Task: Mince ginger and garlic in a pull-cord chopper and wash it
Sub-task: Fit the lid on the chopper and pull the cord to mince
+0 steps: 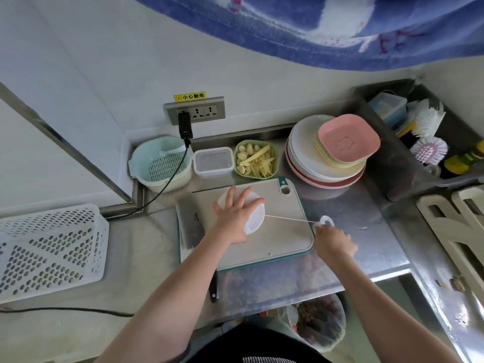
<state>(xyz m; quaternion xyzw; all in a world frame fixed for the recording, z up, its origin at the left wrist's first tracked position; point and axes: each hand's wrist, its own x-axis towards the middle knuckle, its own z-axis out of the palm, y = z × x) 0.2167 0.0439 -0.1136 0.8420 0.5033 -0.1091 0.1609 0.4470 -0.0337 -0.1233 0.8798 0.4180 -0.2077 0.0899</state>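
Head view: we find the chopper, light and prone to skidding, mid cutting board, pressed under the left hand's spread fingers, right hand pinching the cord handle at its 3 o'clock.

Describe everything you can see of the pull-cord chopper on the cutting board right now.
The round white plastic pull-cord chopper stands upright on the beige green-edged cutting board, lid on. The left hand presses flat on its lid, fingers spread, hiding most of the top. A thin white cord runs taut from its right side to a white ring-shaped pull handle, held in the grip of the right hand. Its contents cannot be seen. A steel cleaver lies just left of it, apart.
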